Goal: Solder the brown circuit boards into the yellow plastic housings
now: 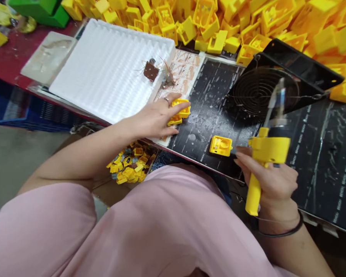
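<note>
My left hand [158, 115] lies over a small yellow plastic case [184, 109], fingers along its top and thumb near its lower edge; the hand covers part of the case. In my right hand [272, 181] is a yellow pistol-grip soldering gun [271, 150], its metal tip blurred and pointing up, away from me. Between the hands, an open yellow case [221, 146] rests on the black mat [202, 115]. Beyond my left hand, a brown circuit board [151, 71] with thin wires sits on the white foam tray [109, 69].
A black fan [259, 92] in a housing stands behind the soldering gun. Heaped yellow cases [216, 40] line the back. Green bins [46, 13] are far left, and a blue crate [31, 107] is below the table edge. More yellow parts [129, 169] lie below the table.
</note>
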Tool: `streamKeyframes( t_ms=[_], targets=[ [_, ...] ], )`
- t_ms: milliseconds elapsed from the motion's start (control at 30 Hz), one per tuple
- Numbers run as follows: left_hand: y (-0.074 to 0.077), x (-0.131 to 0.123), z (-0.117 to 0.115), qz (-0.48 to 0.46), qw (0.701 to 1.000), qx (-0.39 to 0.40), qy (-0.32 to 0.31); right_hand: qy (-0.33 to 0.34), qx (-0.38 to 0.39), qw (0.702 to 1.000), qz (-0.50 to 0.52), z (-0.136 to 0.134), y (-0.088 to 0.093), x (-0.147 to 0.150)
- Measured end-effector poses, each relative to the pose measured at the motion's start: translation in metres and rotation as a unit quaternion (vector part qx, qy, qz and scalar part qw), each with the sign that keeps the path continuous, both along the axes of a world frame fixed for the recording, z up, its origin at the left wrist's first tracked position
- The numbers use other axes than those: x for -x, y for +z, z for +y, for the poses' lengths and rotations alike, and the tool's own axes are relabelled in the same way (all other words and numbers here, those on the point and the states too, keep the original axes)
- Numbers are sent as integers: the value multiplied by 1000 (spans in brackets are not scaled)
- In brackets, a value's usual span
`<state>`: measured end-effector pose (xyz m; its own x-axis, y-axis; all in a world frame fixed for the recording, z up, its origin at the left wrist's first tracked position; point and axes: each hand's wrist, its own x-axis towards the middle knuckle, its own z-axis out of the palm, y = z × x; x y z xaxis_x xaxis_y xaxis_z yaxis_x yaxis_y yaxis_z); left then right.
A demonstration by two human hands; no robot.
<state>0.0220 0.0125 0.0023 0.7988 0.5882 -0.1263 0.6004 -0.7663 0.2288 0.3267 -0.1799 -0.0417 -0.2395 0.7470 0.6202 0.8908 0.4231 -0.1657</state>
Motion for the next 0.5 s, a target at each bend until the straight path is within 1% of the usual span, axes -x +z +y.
streamKeyframes(
  t_ms=[67, 100, 133, 167, 200, 267, 333, 367, 400, 433, 467, 500],
  targets=[
    [-14, -4, -7, 6, 1000, -23, 9, 29, -24, 998, -52, 8, -3, 5],
    [-17, -4, -11, -11, 999, -32, 9, 40, -37, 996, -74, 11, -4, 8],
    [-15, -3, -16, -38, 999, -33, 1, 41, -32, 996, -77, 14, -5, 11],
    [-9, 2, -20, -72, 997, -24, -16, 45, -18, 996, -75, 17, -7, 14],
    [2, 10, -24, -101, 994, -2, -39, 49, -4, 996, -72, 18, -9, 15],
    [36, 37, -29, -128, 986, 65, -88, 51, 16, 996, -70, 20, -13, 17],
    [73, 71, -27, -58, 981, 140, -117, 45, 24, 997, -61, 21, -15, 18],
    [88, 86, -23, -12, 977, 168, -127, 42, 25, 997, -55, 21, -16, 19],
    [100, 97, -17, 15, 977, 172, -127, 42, 26, 998, -48, 21, -16, 21],
    [106, 103, -8, 34, 980, 161, -114, 45, 24, 998, -41, 22, -15, 23],
    [107, 103, 2, 34, 985, 135, -99, 50, 22, 998, -37, 23, -15, 26],
    [103, 96, 14, 26, 991, 106, -78, 55, 19, 998, -36, 24, -14, 30]
  ],
)
